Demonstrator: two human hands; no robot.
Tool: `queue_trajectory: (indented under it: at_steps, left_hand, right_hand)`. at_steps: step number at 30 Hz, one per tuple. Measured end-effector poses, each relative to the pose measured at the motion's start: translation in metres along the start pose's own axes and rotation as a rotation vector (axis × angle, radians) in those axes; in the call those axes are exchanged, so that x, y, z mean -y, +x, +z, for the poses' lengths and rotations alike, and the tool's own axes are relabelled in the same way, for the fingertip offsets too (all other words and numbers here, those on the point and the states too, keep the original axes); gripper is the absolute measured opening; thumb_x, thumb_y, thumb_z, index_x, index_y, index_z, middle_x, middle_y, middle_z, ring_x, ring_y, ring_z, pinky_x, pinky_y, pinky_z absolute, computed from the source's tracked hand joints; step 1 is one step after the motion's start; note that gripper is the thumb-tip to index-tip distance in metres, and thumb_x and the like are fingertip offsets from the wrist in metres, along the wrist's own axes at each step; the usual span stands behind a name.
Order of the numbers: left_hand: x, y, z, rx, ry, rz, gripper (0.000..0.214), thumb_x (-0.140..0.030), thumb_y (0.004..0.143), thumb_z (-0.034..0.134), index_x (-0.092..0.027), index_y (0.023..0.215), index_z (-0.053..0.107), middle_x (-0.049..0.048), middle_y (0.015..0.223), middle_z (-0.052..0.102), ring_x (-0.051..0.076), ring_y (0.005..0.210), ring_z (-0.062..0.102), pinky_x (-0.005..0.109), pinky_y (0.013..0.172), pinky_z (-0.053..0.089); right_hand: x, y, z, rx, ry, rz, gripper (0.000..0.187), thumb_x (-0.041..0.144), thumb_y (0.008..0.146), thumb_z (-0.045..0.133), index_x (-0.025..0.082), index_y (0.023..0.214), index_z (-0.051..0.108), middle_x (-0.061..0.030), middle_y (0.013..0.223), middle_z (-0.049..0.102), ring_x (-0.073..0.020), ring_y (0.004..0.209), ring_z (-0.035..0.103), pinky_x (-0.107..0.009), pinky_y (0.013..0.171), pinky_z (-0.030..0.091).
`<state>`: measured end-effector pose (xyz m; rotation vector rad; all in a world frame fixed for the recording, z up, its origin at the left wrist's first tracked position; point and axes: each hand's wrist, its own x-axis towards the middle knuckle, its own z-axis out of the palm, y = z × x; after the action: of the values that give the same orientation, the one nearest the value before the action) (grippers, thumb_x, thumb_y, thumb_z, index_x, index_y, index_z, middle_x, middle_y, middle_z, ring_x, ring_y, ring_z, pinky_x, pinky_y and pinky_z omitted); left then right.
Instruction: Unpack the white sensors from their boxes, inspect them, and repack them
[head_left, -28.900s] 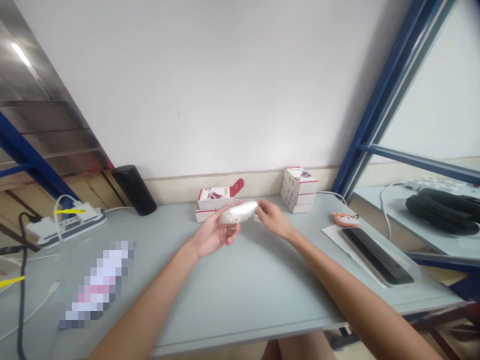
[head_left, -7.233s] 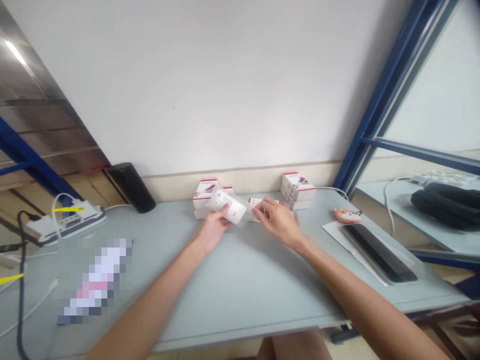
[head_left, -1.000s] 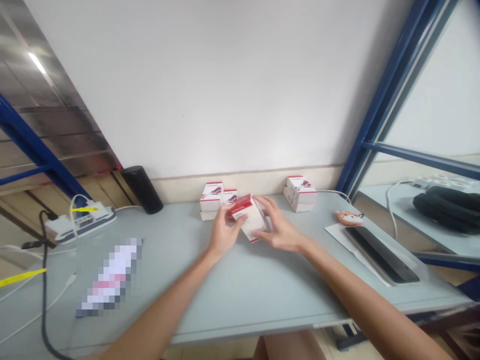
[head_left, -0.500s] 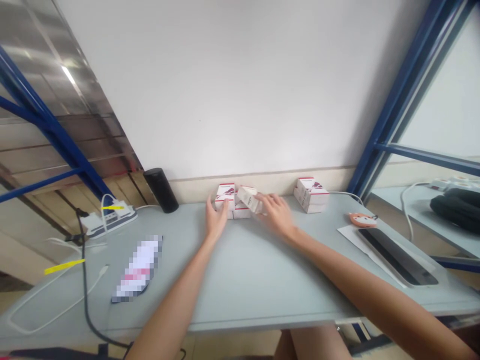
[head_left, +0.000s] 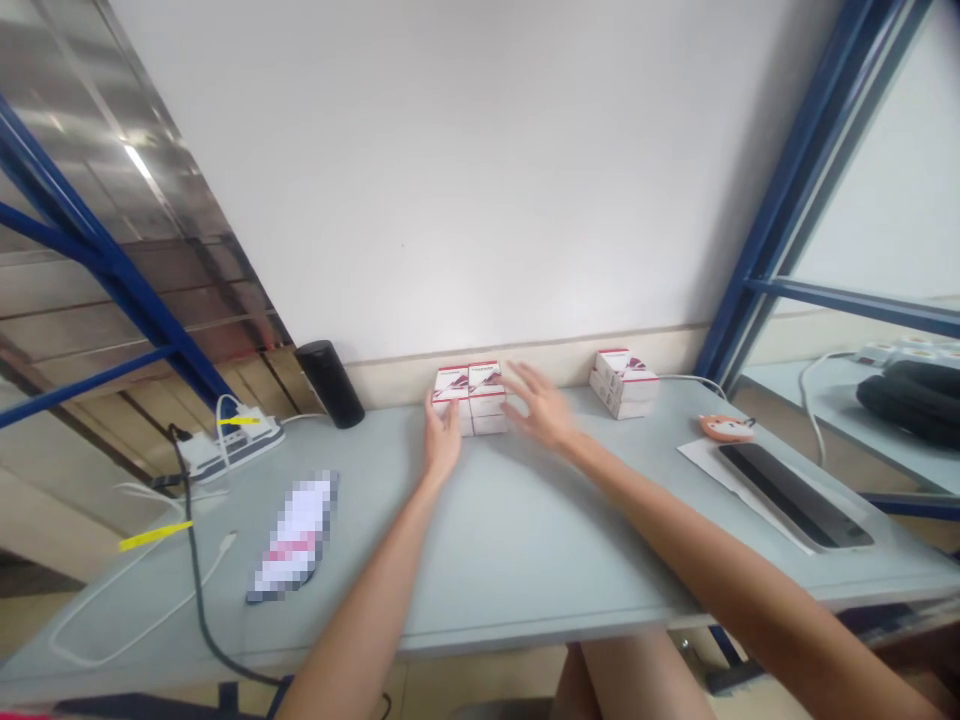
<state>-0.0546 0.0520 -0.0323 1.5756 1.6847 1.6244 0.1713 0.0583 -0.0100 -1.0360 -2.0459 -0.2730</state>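
The left hand [head_left: 441,440] touches the boxes [head_left: 487,408] at their left side, perhaps to keep them straight; whether it grips, I cannot tell. The right hand [head_left: 541,408] is spread, holding nothing, just beside these stacks, which stand near the wall [head_left: 480,200].

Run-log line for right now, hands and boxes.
left hand: against paired box stacks | right hand: fingers spread, beside them, contact unclear | separate box stack: farther right

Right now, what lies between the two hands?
In the head view, two side-by-side stacks of white boxes stand between the left hand and right hand.
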Motion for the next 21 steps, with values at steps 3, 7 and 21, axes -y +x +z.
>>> queue_trajectory:
  at_steps: [3,7,21]
  left_hand:
    - [-0.017,-0.011,0.003,-0.145,0.049,0.108,0.054,-0.033,0.098,0.054,-0.014,0.147,0.042,0.0241,0.158,0.039,0.035,0.153,0.030,0.058,0.126,0.023]
    - [-0.043,-0.034,0.009,-0.249,0.096,0.451,0.051,-0.016,0.090,0.058,-0.018,0.140,0.047,0.0196,0.140,0.044,0.033,0.140,0.040,0.057,0.120,0.032]
    - [-0.059,-0.072,0.038,0.613,-0.638,-0.173,0.086,-0.065,0.084,0.074,-0.028,0.152,0.036,0.0129,0.132,0.068,0.025,0.113,0.070,0.039,0.095,0.055]
  right_hand:
    - [-0.049,-0.023,-0.047,-0.117,-0.279,0.285,0.045,0.032,0.100,0.057,0.021,0.144,0.060,-0.0155,0.163,0.042,-0.0378,0.156,0.029,-0.058,0.122,0.029]
    - [-0.109,-0.056,-0.090,-0.080,-0.427,0.688,0.057,0.045,0.091,0.064,0.013,0.138,0.063,-0.0262,0.140,0.060,-0.0446,0.136,0.051,-0.059,0.111,0.038]
    - [-0.022,-0.046,-0.065,-0.010,0.668,0.470,0.060,0.064,0.104,0.035,0.024,0.136,0.065,-0.0080,0.137,0.070,-0.0297,0.128,0.062,-0.043,0.111,0.047]
